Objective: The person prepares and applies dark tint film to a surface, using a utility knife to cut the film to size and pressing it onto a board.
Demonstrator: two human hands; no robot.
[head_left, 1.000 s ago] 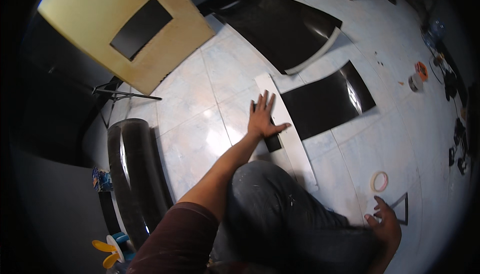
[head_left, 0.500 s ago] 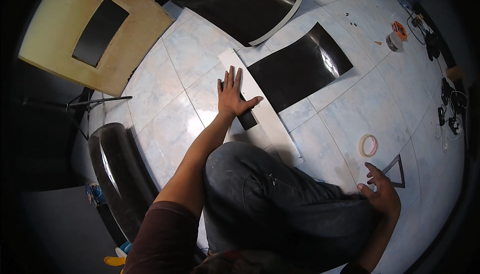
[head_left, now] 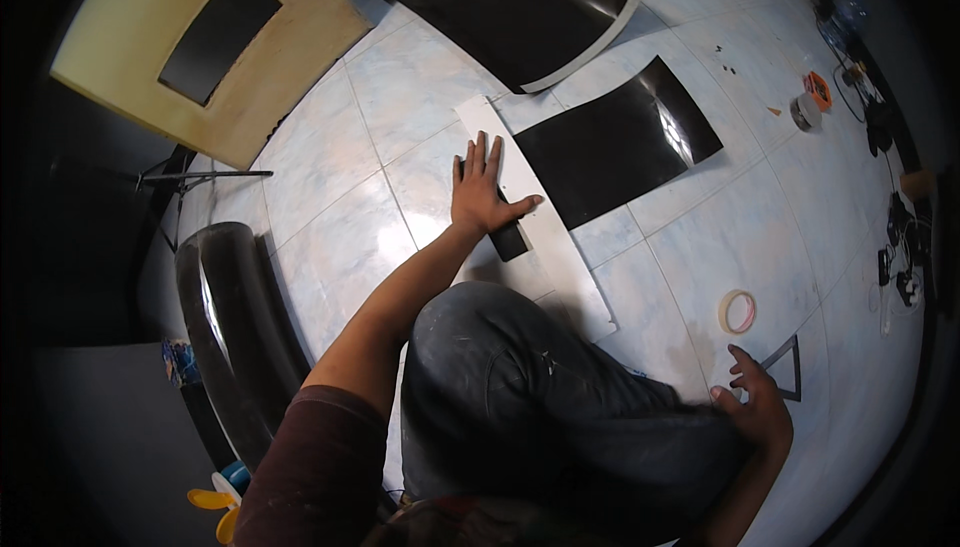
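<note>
My left hand (head_left: 483, 192) lies flat with fingers spread on a long white strip (head_left: 565, 252), which looks like a straightedge. Under the strip, a black sheet (head_left: 625, 145) sticks out on the right with its far corner curling up, and a narrow black piece (head_left: 512, 241) shows at the left, beside my wrist. My right hand (head_left: 760, 412) hovers by my bent knee, fingers loosely apart, and I see nothing held in it. Nearest to it are a set square (head_left: 796, 367), partly hidden by the fingers, and a roll of tape (head_left: 737, 312).
A larger curved black sheet (head_left: 510, 7) lies beyond. At the far left a yellowish panel (head_left: 110, 57) with a dark rectangle leans on a stand (head_left: 205, 175). A rolled black sheet (head_left: 225, 317) sits left of my arm. Cables (head_left: 905, 257) and small containers (head_left: 806, 112) line the right side.
The whole view has shifted a little, with the far things sliding right. Both hands keep their places relative to the strip, the tape and the set square.
</note>
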